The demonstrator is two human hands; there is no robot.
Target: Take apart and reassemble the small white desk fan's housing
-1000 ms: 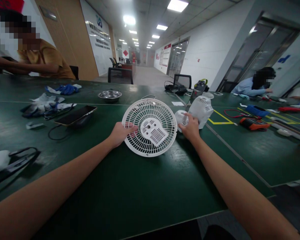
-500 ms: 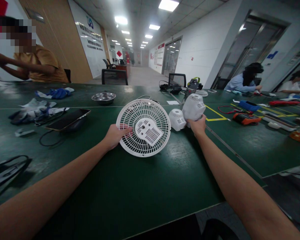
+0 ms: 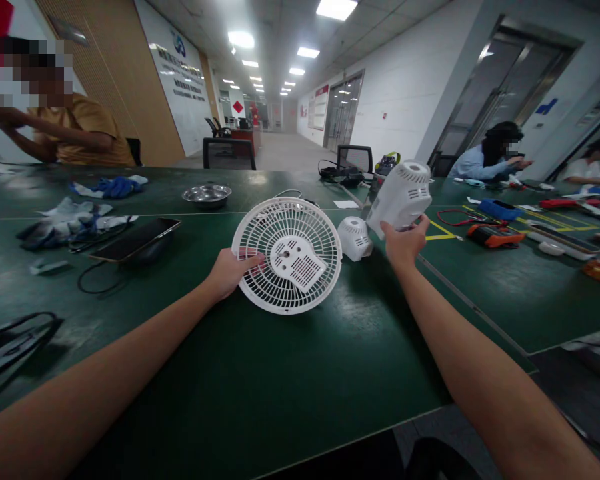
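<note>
A round white fan grille is tilted up toward me over the green table. My left hand is closed on its left rim, thumb lying over the bars. A vented white plate forms the middle of the grille. My right hand grips a white fan motor housing from below, holding it tilted above the table. Between the grille and that housing sits a smaller white vented cover, which neither hand touches. The far fingers of both hands are partly hidden.
To the left lie a smartphone, gloves and cables. A metal bowl stands behind the grille. Tools, including an orange-and-black meter, lie at the right. One person sits at far left; others sit at far right.
My right hand has lifted the motor housing up and to the right, tilting it more. My left hand and the grille have hardly moved. A person at right has raised their hands.
</note>
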